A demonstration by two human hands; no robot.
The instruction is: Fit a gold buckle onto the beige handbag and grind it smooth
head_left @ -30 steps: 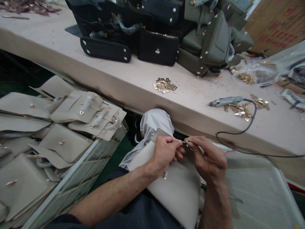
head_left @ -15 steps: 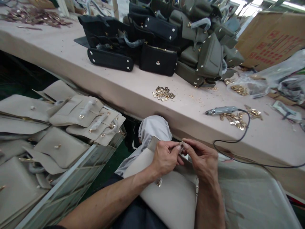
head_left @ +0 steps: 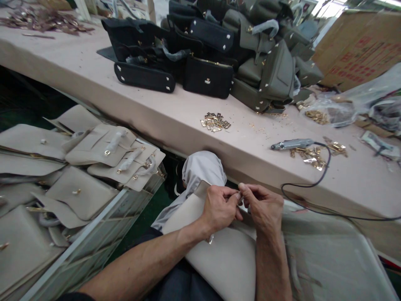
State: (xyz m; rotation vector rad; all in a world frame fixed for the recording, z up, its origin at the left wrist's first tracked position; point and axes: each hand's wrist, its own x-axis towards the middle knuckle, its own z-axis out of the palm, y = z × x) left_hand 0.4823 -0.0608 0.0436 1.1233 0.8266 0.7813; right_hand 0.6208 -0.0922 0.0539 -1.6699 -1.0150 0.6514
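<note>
A beige handbag [head_left: 225, 259] lies across my lap, with a small shiny clasp [head_left: 210, 239] on its face, partly covered by my left wrist. Above its far edge, my left hand [head_left: 221, 208] pinches a small beige piece [head_left: 240, 198] that looks like a strap end. My right hand [head_left: 265, 207] meets it from the right, thumb and forefinger closed on the same piece. The fingers hide most of it. Whether it is joined to the bag, I cannot tell.
Beige bags [head_left: 81, 192] fill a crate [head_left: 103, 242] at left. Black bags [head_left: 208, 77] and olive bags [head_left: 275, 75] crowd the bench [head_left: 175, 121]. Metal plates [head_left: 215, 122] and a corded electric screwdriver [head_left: 291, 144] lie nearer. A pale plastic bin [head_left: 332, 242] stands at right.
My right thumb and fingers have shifted slightly over the small beige piece, which shows less now. My right forearm has moved slightly left; the left hand stays nearly still.
</note>
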